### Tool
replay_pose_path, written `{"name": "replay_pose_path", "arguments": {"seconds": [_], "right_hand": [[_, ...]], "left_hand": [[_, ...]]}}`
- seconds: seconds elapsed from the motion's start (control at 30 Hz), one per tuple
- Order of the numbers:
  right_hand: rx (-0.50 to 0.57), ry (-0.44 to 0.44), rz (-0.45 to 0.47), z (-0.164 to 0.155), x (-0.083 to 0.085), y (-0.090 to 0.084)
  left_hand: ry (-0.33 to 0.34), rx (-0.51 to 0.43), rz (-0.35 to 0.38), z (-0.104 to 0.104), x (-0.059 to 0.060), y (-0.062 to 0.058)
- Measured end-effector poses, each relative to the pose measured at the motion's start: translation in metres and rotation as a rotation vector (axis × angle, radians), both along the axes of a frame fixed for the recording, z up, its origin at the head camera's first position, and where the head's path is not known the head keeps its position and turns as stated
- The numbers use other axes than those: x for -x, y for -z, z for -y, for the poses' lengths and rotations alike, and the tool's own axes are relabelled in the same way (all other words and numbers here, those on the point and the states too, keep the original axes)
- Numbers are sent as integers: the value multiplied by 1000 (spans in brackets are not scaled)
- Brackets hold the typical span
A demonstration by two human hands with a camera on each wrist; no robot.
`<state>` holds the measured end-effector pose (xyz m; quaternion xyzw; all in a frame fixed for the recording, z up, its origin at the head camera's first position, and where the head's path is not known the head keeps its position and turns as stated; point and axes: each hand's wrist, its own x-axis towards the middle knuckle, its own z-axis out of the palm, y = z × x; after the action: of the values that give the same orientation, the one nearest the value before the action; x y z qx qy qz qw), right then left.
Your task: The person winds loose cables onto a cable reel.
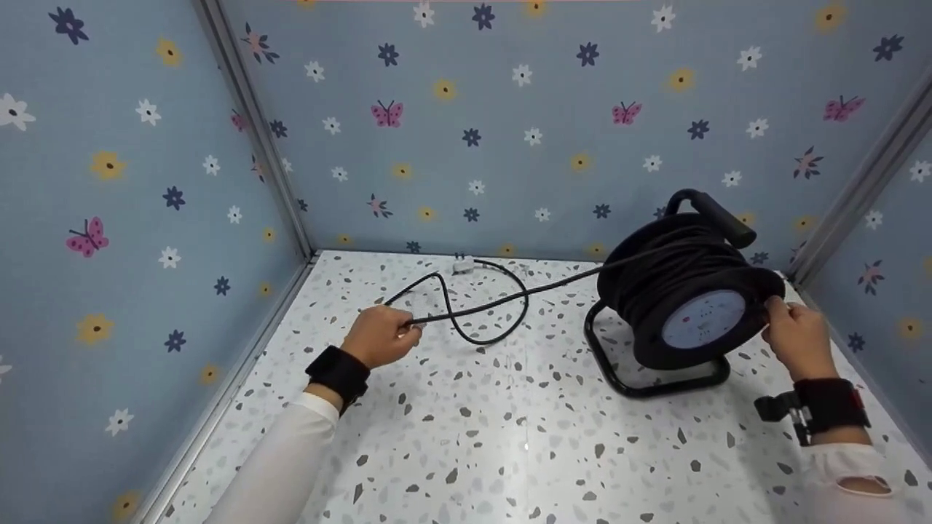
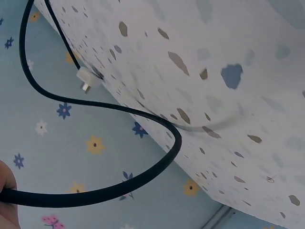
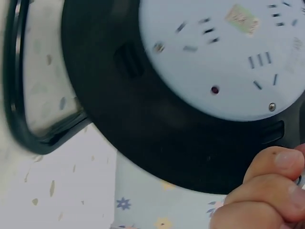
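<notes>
A black cable reel [image 1: 681, 302] with a pale socket face [image 3: 224, 52] stands on its black tube stand [image 1: 655, 386] at the right of the speckled table [image 1: 510, 437]. My right hand [image 1: 797, 338] grips the reel's rim at its right edge, fingers [image 3: 267, 186] curled on it. A black cable [image 1: 539, 289] runs from the reel leftward to my left hand [image 1: 382, 335], which pinches it. Past the hand the cable loops [image 2: 143, 114] and ends in a white plug [image 1: 463, 265] [image 2: 86, 80] by the back wall.
Blue flowered panels [image 1: 473, 124] wall in the table on the left, back and right, with metal corner posts [image 1: 255, 131]. Both wrists wear black camera straps [image 1: 338, 375].
</notes>
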<state>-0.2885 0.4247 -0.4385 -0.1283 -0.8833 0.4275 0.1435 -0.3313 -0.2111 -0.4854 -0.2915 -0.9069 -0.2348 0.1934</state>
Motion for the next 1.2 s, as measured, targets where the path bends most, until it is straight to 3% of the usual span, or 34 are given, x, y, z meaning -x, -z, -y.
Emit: {"name": "replay_pose_path", "arguments": {"seconds": [0.3, 0.63, 0.73, 0.9, 1.07, 1.2], "right_hand": [[-97, -44, 123, -7, -2, 28], [-130, -82, 146, -2, -4, 54], [-149, -111, 165, 0, -4, 57], [-169, -179, 239, 2, -2, 62], [-222, -268, 287, 9, -1, 65], [-265, -300, 294, 18, -1, 67]], "left_hand": [[203, 19, -181, -43, -16, 4], [287, 62, -259, -76, -24, 3], [289, 68, -252, -83, -25, 3], [298, 91, -173, -97, -28, 5], [352, 87, -95, -114, -29, 1], [351, 98, -55, -127, -26, -4]]}}
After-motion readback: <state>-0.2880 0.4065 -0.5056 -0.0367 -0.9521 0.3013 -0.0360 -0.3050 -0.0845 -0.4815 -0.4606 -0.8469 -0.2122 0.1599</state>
